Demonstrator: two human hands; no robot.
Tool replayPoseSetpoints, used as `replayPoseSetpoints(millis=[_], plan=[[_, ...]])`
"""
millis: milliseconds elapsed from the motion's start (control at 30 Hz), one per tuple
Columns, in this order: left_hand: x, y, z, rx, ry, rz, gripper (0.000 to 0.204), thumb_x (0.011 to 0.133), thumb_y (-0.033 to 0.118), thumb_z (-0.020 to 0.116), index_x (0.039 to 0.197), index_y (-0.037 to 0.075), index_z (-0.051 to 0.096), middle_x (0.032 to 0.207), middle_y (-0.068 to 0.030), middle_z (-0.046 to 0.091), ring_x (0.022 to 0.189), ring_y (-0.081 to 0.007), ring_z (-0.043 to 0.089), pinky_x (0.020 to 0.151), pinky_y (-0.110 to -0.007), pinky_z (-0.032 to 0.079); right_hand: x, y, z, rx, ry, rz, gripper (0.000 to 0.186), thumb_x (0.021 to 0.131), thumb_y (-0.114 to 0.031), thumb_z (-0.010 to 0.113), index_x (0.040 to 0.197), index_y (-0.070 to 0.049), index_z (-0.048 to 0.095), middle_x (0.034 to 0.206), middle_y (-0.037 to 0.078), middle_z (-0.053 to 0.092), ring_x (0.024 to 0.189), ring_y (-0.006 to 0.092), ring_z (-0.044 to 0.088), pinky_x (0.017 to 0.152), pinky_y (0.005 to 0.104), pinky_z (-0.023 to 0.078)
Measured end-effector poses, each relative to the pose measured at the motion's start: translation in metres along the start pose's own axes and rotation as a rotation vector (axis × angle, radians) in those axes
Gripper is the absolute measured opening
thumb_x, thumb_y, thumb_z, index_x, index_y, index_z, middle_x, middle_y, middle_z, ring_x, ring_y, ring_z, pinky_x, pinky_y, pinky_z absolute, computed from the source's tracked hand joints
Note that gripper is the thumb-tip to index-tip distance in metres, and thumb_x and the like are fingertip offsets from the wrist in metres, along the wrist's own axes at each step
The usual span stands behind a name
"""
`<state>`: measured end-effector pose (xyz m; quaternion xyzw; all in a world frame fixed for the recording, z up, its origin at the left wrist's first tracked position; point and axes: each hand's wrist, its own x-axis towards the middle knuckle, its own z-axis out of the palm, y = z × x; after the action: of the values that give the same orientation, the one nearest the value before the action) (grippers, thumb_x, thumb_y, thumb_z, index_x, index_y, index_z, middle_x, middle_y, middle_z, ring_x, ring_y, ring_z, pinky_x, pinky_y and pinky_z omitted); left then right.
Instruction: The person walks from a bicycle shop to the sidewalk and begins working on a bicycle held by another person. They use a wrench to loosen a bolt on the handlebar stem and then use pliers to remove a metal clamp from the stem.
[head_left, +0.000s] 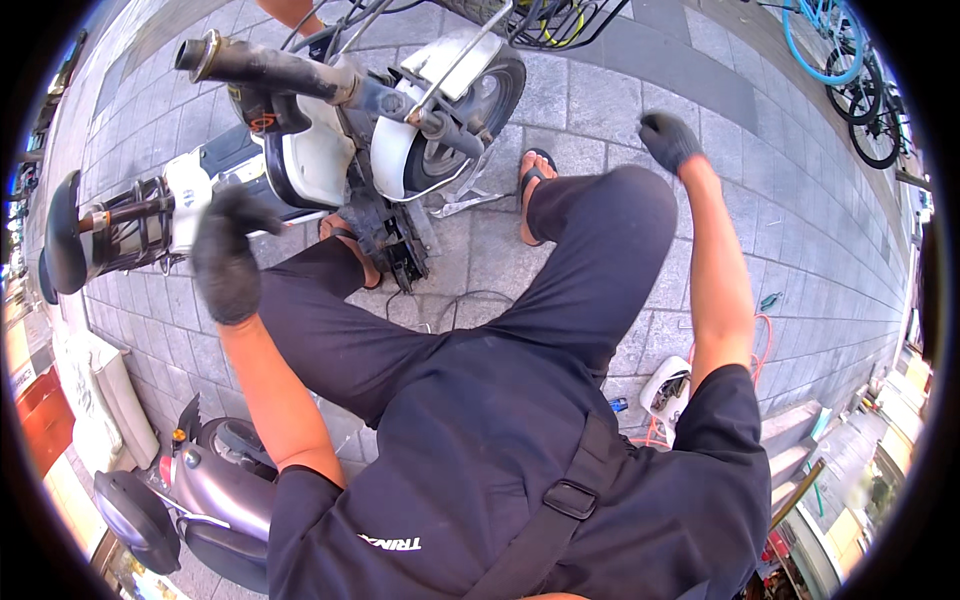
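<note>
My left hand (230,262), in a dark glove, is raised above the white body of a partly stripped scooter (312,165). It is smeared by motion; the thumb points sideways, but the other fingers are unclear. Out beyond my right knee, my right hand (670,143) hangs in the air, also gloved, its fingers curled in and nothing seen in them. The scooter's white-fendered wheel (450,125) lies ahead of me. A worn metal tube (265,68) sticks out to the left near it. A dark bare frame part (395,235) reaches down between my sandalled feet.
Grey paving surrounds me. A purple scooter (225,490) stands at the lower left. Behind my right arm are a white shell-like part (665,388) and an orange hose (765,345). Bicycles (868,110) stand at the far right. Another person's arm (292,12) shows at the top.
</note>
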<state>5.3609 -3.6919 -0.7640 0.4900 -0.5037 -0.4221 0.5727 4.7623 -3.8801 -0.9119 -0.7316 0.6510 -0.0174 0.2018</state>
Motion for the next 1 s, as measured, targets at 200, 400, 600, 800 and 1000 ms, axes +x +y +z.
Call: replayPoseSetpoints(millis=[200, 400, 600, 800, 1000], plan=[[0.01, -0.069, 0.072, 0.796, -0.644, -0.402, 0.029, 0.094, 0.031, 0.066, 0.112, 0.01, 0.071, 0.096, -0.0139, 0.073, 0.084, -0.0308, 0.07, 0.075, -0.04, 0.054, 0.102, -0.155, 0.047, -0.393, -0.585, -0.268, 0.045, 0.082, -0.028, 0.06, 0.116, -0.001, 0.07, 0.119, 0.022, 0.071, 0.107, 0.0404, 0.069, 0.089, 0.0482, 0.055], [0.009, -0.116, 0.058, 0.925, -0.914, -0.337, 0.039, 0.094, 0.037, 0.066, 0.127, 0.016, 0.067, 0.101, -0.0176, 0.073, 0.094, -0.0381, 0.069, 0.085, -0.045, 0.055, 0.085, -0.165, 0.277, -0.286, -0.584, -0.034, 0.037, 0.09, -0.027, 0.061, 0.12, -0.009, 0.074, 0.126, 0.015, 0.07, 0.117, 0.0319, 0.067, 0.094, 0.0476, 0.055], [0.029, -0.111, 0.064, 0.901, -0.906, -0.496, 0.04, 0.095, 0.043, 0.061, 0.119, 0.013, 0.068, 0.106, -0.0177, 0.072, 0.099, -0.0374, 0.068, 0.087, -0.044, 0.054, 0.05, -0.145, 0.379, -0.625, -0.682, -0.41, 0.033, 0.096, -0.029, 0.055, 0.118, -0.018, 0.077, 0.134, 0.004, 0.068, 0.13, 0.0221, 0.06, 0.107, 0.041, 0.046], [0.037, -0.124, 0.07, 0.912, -0.971, -0.469, 0.042, 0.097, 0.045, 0.058, 0.12, 0.012, 0.068, 0.104, -0.0174, 0.072, 0.098, -0.0351, 0.069, 0.091, -0.042, 0.053, 0.034, -0.15, 0.398, -0.52, -0.569, -0.36, 0.029, 0.089, -0.025, 0.063, 0.114, -0.016, 0.075, 0.119, 0.011, 0.073, 0.112, 0.029, 0.069, 0.093, 0.0438, 0.053], [0.028, -0.138, 0.066, 0.879, -0.972, -0.483, 0.047, 0.095, 0.049, 0.058, 0.118, 0.009, 0.068, 0.108, -0.0195, 0.072, 0.103, -0.0388, 0.067, 0.093, -0.046, 0.051, -0.002, -0.166, 0.374, -0.385, -0.396, -0.298, 0.029, 0.088, -0.023, 0.059, 0.11, -0.011, 0.075, 0.115, 0.014, 0.073, 0.109, 0.0336, 0.07, 0.091, 0.0477, 0.054]])
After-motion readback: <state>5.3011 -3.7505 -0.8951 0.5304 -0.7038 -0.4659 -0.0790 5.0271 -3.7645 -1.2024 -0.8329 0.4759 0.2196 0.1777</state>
